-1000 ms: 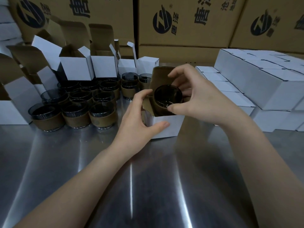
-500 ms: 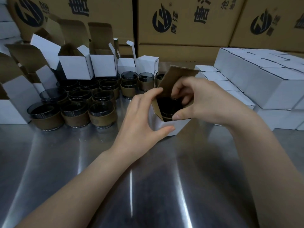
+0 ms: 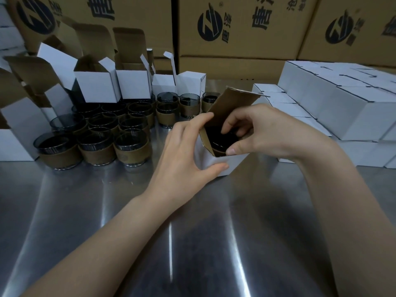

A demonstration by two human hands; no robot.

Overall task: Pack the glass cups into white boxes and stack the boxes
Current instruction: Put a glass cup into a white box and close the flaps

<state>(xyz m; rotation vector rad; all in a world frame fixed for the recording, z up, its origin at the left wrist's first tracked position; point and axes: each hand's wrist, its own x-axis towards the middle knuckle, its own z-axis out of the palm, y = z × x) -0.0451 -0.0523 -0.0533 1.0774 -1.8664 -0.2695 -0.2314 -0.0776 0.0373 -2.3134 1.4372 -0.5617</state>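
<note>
A small white box [image 3: 233, 163] with a brown inside stands on the steel table, its top flap raised. A dark glass cup [image 3: 220, 141] with a brown sleeve sits inside it, mostly hidden. My left hand [image 3: 188, 155] grips the box's near left corner, thumb on the front and fingers on the side flap. My right hand [image 3: 265, 131] reaches into the opening, fingers curled on the cup's rim and thumb on the box's front edge. Several more sleeved glass cups [image 3: 96, 136] stand to the left.
Open empty white boxes [image 3: 96, 84] stand behind and left of the cups. Closed white boxes [image 3: 342, 103] are stacked on the right. Large brown printed cartons [image 3: 235, 28] line the back. The steel table [image 3: 192, 243] stretches toward me.
The cup has sunk from the box's mouth down inside. My right hand followed it in, and the box tilted slightly to the right.
</note>
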